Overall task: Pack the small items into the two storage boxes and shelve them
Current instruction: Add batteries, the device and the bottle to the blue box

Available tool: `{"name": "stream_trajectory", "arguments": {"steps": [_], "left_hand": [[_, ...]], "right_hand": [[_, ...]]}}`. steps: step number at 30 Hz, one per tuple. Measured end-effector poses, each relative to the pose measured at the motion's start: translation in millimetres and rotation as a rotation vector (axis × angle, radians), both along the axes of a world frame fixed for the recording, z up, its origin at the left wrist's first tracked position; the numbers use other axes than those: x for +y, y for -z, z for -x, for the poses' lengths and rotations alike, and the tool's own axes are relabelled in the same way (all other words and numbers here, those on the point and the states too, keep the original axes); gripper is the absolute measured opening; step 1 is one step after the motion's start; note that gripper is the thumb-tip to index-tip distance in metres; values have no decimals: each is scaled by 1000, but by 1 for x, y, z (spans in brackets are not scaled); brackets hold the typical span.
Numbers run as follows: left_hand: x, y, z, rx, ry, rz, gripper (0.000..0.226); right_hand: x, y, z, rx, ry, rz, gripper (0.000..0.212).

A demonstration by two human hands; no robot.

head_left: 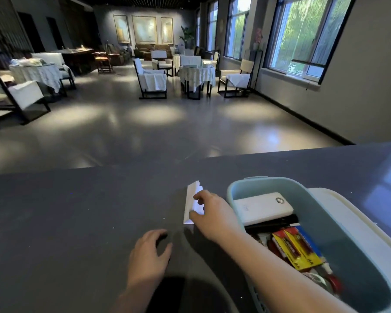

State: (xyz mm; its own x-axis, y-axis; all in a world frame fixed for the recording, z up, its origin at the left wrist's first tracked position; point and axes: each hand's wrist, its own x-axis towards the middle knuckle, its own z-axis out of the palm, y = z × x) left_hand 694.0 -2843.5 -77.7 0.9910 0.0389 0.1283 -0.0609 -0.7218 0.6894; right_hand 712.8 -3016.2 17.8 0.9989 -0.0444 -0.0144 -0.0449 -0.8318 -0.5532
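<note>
Right hand (209,210) is pinching a thin white folded paper packet (191,203) lying on the matte dark grey countertop (77,222), just left of the pale blue plastic storage box (325,222). Box is holding a glossy white power bank (263,208) and a yellow-red carton (296,249). Left hand (148,256) is resting with fingers relaxed on the countertop, holding nothing.

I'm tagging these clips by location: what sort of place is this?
Probably a hotel lounge or cafe seating hall. Round tables with white cloths, white-covered armchairs and three large framed paintings fill the room beyond a dark counter, where a person packs a blue storage box.

Right hand (209,211) on white paper (191,199)
</note>
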Motion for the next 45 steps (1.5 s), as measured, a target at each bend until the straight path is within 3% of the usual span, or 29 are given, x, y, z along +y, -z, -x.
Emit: {"name": "stream_trajectory", "arguments": {"steps": [3,7,11,16,21,24,27,30,34,37,45], "left_hand": [[11,16,-4,18,44,-105,57],[19,35,-9,-42,26,-178,46],[25,43,-11,-132,30,-145,43],[22,39,-8,-102,57,-127,48],[9,24,0,-33,4,15,33],[-2,2,7,-87,27,102,38],[-28,-27,21,-182,65,209,27],[-63,-54,38,-261,195,338,27],[-108,-68,55,-264,412,311,34],[-130,-67,58,-243,525,252,38],[-141,-50,53,-257,621,98,38]], "right_hand": [[15,36,-42,191,169,-29,56],[23,71,-71,290,470,-42,77],[25,82,-86,306,573,-26,69],[27,88,-82,414,542,-12,57],[32,49,-40,308,330,-146,37],[22,-3,4,81,200,-266,26],[-24,-44,57,-174,208,-260,21],[-92,-54,110,-314,354,-96,24],[-160,-33,146,-219,534,214,40],[-178,-20,148,-114,482,480,39],[-187,-15,110,-41,402,815,21]]}}
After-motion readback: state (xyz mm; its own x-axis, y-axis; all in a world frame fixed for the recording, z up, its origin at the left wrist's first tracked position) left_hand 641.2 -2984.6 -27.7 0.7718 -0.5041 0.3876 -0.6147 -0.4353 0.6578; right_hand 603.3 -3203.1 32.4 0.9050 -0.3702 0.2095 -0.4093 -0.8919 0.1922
